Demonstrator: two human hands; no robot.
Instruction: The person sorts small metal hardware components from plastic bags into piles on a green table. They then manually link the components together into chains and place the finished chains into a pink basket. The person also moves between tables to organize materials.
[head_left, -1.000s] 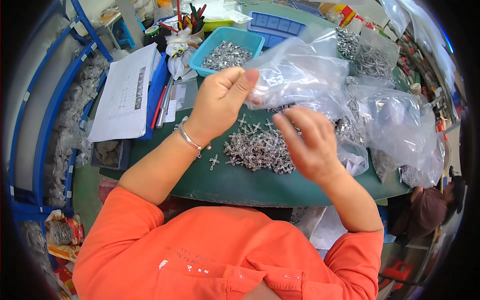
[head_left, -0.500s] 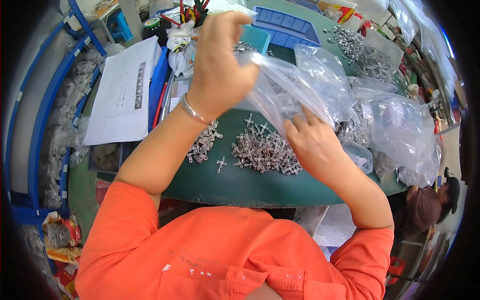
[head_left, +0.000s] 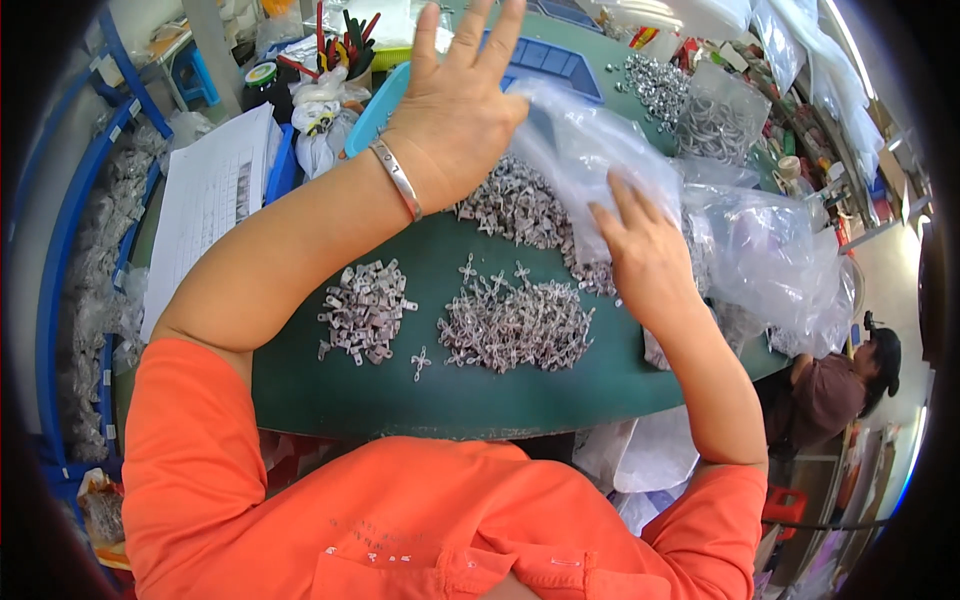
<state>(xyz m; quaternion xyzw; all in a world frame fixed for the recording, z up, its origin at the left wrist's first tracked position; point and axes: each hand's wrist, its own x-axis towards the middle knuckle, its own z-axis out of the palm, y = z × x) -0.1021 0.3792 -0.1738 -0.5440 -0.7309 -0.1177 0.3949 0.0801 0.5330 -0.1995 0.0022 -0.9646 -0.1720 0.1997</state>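
Shifted rightward, the clear plastic bag [head_left: 592,148] now looks creased.

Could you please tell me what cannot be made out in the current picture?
- Teal tray, head view: mostly hidden behind the left hand, so its contents are unclear.
- Left hand's fingers, head view: some tips cut off by the upper edge.
- Clear bag, head view: blur and glare obscure its inside.
- Papers, head view: marks too small to read.
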